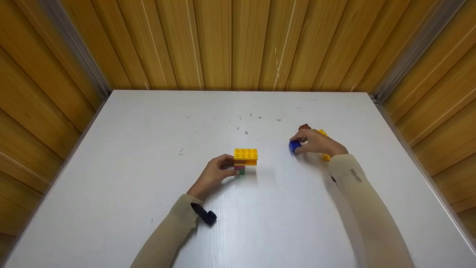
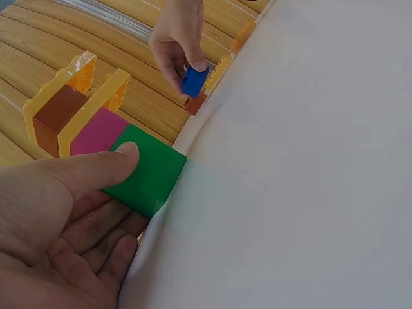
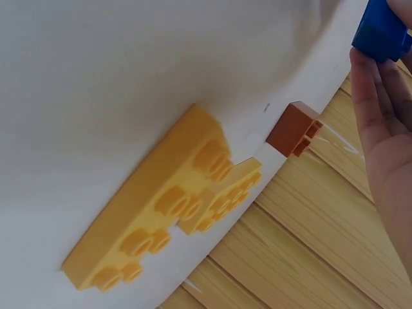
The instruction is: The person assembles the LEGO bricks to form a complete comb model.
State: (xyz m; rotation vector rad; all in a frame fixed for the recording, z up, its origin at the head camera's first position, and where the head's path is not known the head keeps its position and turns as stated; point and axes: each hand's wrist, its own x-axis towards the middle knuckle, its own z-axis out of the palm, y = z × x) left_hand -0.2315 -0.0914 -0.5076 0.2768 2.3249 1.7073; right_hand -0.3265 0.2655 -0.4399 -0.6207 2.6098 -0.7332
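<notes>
A brick stack (image 1: 245, 154) stands upright on the table: green brick (image 2: 151, 168) at the bottom, then a pink brick (image 2: 100, 131), a long yellow brick, a brown brick (image 2: 59, 119) and another long yellow brick on top. The yellow bricks overhang to the right. My left hand (image 1: 215, 172) holds the stack low down from its left side, thumb on the green brick. Farther right and back, my right hand (image 1: 316, 142) pinches a blue brick (image 1: 294, 147) between thumb and fingers; part of that brick is covered by the fingers.
Two long yellow bricks (image 3: 148, 199) lie studs up beside and beneath my right hand, partly hidden by it in the head view. Behind them is a brown brick (image 3: 295, 129). The white table (image 1: 122, 149) meets wood-patterned walls (image 1: 212, 44) at its back and sides.
</notes>
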